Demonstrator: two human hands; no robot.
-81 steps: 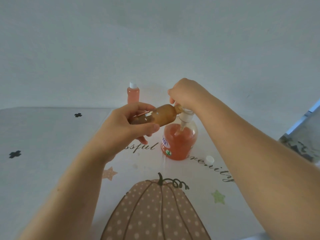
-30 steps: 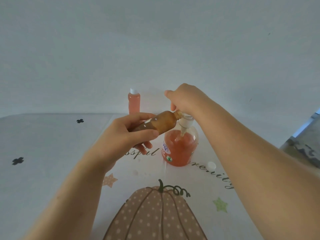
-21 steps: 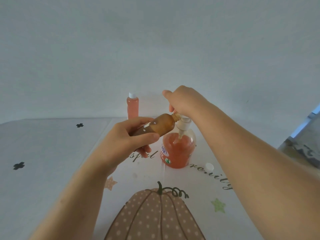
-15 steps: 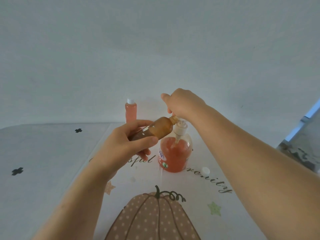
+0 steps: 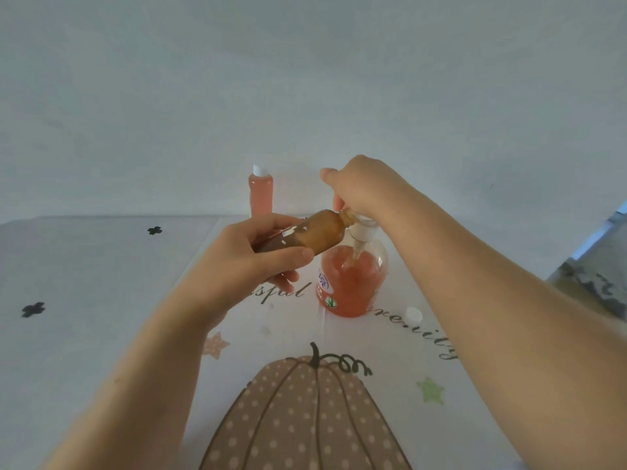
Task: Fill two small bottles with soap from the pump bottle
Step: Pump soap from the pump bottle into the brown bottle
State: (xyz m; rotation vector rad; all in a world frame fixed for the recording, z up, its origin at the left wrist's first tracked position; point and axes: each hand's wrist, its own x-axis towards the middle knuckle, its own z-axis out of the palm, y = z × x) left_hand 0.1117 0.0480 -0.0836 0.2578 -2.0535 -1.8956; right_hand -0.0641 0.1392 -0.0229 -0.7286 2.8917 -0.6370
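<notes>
Filling the second small bottle [image 5: 315,232], clamped tilted in the left hand [image 5: 244,262] with its mouth at the pump bottle [image 5: 351,283] spout, the right hand [image 5: 363,191] closed over the pump head, which likely needs another press; behind the pump bottle stands a capped, full bottle [image 5: 261,191].

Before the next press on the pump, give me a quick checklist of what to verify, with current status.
1. Brown bottle held in left hand grip: ok.
2. Its neck at the pump bottle nozzle: ok; exact seating hidden by the right hand.
3. Right hand on the pump head: ok.
4. Fill level in the brown bottle: cannot tell.
5. White cap lying on the table for closing: ok.
6. Capped pink bottle upright behind: ok.
</notes>
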